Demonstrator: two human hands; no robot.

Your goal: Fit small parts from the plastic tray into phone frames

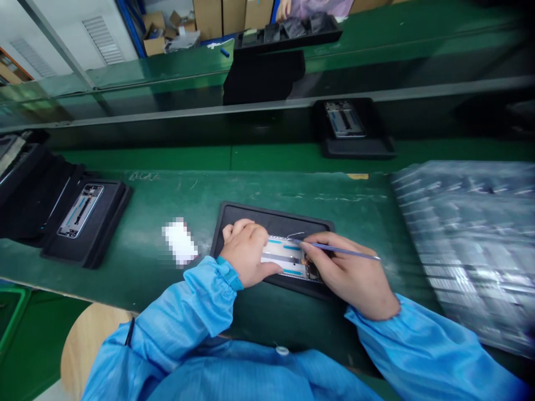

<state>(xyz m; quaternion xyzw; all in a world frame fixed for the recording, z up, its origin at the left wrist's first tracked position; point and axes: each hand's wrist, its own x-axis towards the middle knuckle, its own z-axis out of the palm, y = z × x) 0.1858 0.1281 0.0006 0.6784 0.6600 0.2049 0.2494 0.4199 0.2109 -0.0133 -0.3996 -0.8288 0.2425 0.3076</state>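
Observation:
An opened phone frame [288, 257] with blue strips lies in a black tray [276, 218] on the green bench in front of me. My left hand [246, 250] is curled, with its fingers pressed down on the frame's left end. My right hand [351, 275] pinches a thin blue-tipped tool [346, 252] like a pen. The tool's tip touches the frame's upper right part, beside a thin loose wire [295, 235].
A second phone frame [81, 210] rests in black trays [104, 223] at the left. A third phone frame sits in a tray [355, 146] on the conveyor behind. A stack of clear plastic trays [468, 239] fills the right. A blurred white patch [179, 241] lies left of my tray.

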